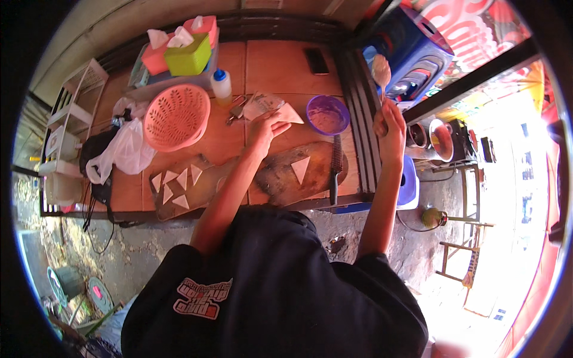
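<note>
My right hand [391, 124] is raised at the table's right edge, its fingers wrapped round a spoon [382, 73] with pale pinkish paste in its bowl. My left hand [266, 130] reaches over the table with fingers stretched out, at a white triangular sheet [290, 113] beside a printed packet [260, 104]. Between the hands stands a purple bowl [327, 115] of similar paste. One white triangle [300, 169] lies on a dark, worn wooden board [277, 185]. Several smaller triangles [181, 179] lie on another board to the left, partly hidden by my left forearm.
A dark-handled serrated knife [336, 173] lies right of the board. A pink colander [176, 117], white plastic bag [128, 148], blue-capped bottle [221, 88] and tissue boxes [187, 55] stand left and far. A phone [316, 61] lies at the back; a blue plastic stool [418, 53] stands beyond the right edge.
</note>
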Available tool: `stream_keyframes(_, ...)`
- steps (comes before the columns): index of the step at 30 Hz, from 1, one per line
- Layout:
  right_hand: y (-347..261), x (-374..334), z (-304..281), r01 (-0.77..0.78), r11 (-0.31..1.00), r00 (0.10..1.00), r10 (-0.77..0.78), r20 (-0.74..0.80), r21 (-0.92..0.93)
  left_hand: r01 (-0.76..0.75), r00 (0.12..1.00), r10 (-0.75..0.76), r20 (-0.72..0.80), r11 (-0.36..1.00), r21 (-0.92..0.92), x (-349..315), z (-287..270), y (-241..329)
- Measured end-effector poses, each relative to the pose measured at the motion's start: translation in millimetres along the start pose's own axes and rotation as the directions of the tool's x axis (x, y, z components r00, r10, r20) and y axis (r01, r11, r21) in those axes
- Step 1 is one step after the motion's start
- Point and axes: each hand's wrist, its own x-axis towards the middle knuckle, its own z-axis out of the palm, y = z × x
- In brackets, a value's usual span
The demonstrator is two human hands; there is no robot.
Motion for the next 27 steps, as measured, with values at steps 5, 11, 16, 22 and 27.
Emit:
stream_keyframes(5,43.2,-59.4,24.0,-0.161,0.987,0.987,0.160,-0.027,-0.028,0.022,0.997,-0.028,0.067,0.996,0.091,-19.0,4.5,19.1)
stream_keyframes(11,59.0,-86.6,46.5,-0.274,0.943,0.952,0.294,0.084,-0.191,0.001,0.980,-0.009,0.197,0.999,0.043,-45.0,11.6,32.0)
stream_keyframes(16,41.8,-86.5,59.0,-0.008,0.858,0.979,0.112,0.171,-0.513,-0.084,0.982,0.071,0.175,0.994,0.067,-63.0,14.7,40.0)
stream_keyframes(22,17.6,-94.0,86.8,0.188,0.645,0.980,-0.076,0.182,-0.740,-0.128,0.988,0.111,0.104,0.975,0.179,-75.0,23.2,42.3)
stream_keyframes(27,20.6,-100.1,106.4,0.209,0.646,0.978,-0.127,0.167,-0.734,-0.114,0.992,0.109,0.060,0.991,0.077,-84.5,26.2,45.1)
